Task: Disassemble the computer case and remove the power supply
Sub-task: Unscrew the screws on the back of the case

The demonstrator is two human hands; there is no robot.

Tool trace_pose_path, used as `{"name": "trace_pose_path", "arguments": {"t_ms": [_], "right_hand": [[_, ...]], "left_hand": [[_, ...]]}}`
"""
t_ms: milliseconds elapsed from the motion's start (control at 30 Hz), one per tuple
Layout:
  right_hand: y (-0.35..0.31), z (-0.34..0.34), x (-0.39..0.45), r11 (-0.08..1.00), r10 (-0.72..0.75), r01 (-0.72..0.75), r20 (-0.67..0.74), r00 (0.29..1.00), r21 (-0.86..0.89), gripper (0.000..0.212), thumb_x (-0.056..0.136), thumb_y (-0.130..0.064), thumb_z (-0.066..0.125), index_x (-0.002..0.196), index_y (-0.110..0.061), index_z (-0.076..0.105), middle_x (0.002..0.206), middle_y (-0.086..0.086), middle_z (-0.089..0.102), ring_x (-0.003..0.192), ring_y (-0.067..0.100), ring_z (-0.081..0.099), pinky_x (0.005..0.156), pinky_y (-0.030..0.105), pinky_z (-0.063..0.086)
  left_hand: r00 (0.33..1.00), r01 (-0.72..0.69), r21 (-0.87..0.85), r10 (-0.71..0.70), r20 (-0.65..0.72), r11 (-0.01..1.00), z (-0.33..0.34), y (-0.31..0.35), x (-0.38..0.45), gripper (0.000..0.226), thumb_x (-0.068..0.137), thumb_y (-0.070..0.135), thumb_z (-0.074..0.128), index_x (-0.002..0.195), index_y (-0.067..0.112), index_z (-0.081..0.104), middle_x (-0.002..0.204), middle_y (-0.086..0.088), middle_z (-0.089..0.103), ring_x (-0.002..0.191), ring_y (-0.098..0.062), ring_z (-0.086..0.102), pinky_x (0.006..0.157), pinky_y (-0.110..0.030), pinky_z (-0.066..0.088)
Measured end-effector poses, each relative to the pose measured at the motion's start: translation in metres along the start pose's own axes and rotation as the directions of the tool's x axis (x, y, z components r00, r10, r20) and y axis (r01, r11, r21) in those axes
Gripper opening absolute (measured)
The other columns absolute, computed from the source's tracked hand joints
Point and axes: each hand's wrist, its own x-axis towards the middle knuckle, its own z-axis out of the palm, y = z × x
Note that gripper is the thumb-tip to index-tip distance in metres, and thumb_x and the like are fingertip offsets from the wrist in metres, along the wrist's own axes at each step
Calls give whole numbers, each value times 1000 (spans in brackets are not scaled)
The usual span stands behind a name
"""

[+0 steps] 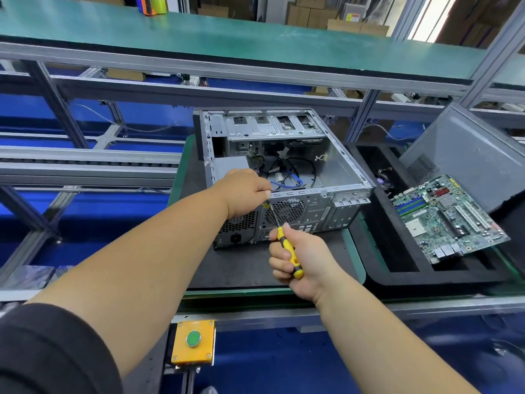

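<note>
The computer case (287,172) lies on its side on a dark mat (241,265) in the middle of the surface, its side panel off and its inside open to view. The power supply (230,169) sits in the near left corner of the case, its grille and socket facing the person at the rear panel. Loose black and blue cables (287,177) lie on the case floor just right of it.

The left hand (244,191) rests on the top rear edge of the case above the power supply, fingers curled and pinching near the tip of the screwdriver (285,237); whether they hold a screw is too small to tell. The right hand (295,260) grasps the yellow-and-black handle in a clenched grip, the shaft slanting up and left to the rear panel beside the fan grille.

To the right, a black foam tray (397,268) holds a green motherboard (446,217), tilted, with a grey side panel (466,155) leaning behind it. Below the surface's near edge is a yellow box with a green button (193,338).
</note>
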Motion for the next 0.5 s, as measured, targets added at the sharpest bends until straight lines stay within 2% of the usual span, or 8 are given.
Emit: {"name": "trace_pose_path", "arguments": {"t_ms": [67, 133, 167, 233, 267, 333, 433, 500], "right_hand": [[-3, 5, 0, 976, -37, 9, -127, 991, -219, 35, 106, -36, 33, 86, -13, 50, 47, -2, 34, 34, 11, 26, 39, 19, 21], [-7, 12, -3, 870, -127, 4, -214, 968, -494, 33, 106, -34, 33, 86, -14, 49, 52, 1, 38, 39, 15, 32, 43, 22, 27], [-8, 14, -4, 743, -207, 10, -215, 954, -669, 31, 106, -32, 32, 88, -14, 49, 58, 2, 42, 46, 18, 39, 48, 26, 34], [-11, 14, -6, 288, -372, 1, -111, 922, -958, 24, 106, -27, 29, 98, -14, 47, 77, 3, 47, 72, 25, 54, 65, 34, 44], [-11, 15, -7, 65, -416, -31, -55, 908, -997, 21, 105, -25, 29, 104, -14, 46, 81, 1, 45, 85, 27, 56, 69, 36, 43], [-7, 19, -3, -167, -482, -134, -38, 876, -977, 18, 103, -21, 32, 112, -11, 45, 85, -1, 50, 98, 28, 59, 67, 35, 36], [-5, 35, 2, -241, -519, -293, -132, 845, -925, 25, 97, -18, 44, 122, -12, 42, 106, 5, 66, 93, 28, 62, 52, 29, 30], [-5, 37, 4, -270, -494, -310, -145, 857, -912, 32, 96, -16, 45, 127, -11, 42, 111, 6, 66, 95, 28, 62, 53, 30, 32]], "left_hand": [[1000, 7, -7, -7, -4, 1000, 0, 0, 0, 33, 101, 29, 41, 69, 25, 43, 74, 2, 48, 87, -21, 42, 76, -30, 25], [1000, 8, -8, -8, -5, 1000, 0, 0, -1, 29, 101, 29, 41, 75, 19, 51, 78, -1, 53, 88, -22, 44, 76, -30, 26], [1000, 7, -7, -7, -5, 1000, 0, 0, 0, 29, 101, 29, 40, 78, 18, 53, 80, -2, 55, 89, -22, 45, 77, -31, 27], [1000, 9, -19, -9, -4, 1000, 0, 0, 0, 30, 101, 29, 41, 73, 23, 51, 79, 0, 54, 89, -21, 44, 79, -31, 27], [1000, 11, -27, -11, -3, 1000, 0, 0, 0, 31, 101, 29, 41, 71, 26, 49, 78, 2, 53, 89, -21, 44, 79, -30, 27], [1000, 14, -34, -14, -1, 999, 0, -1, 0, 28, 101, 29, 41, 77, 25, 54, 83, 0, 57, 92, -21, 45, 81, -31, 27], [1000, 11, -31, -11, 2, 999, 1, -1, 1, 25, 101, 30, 40, 90, 20, 60, 90, -3, 60, 96, -21, 46, 81, -30, 27], [1000, 5, -29, -5, -1, 1000, 1, -1, 1, 23, 101, 30, 40, 91, 22, 60, 88, -1, 58, 95, -20, 45, 81, -30, 27]]}}
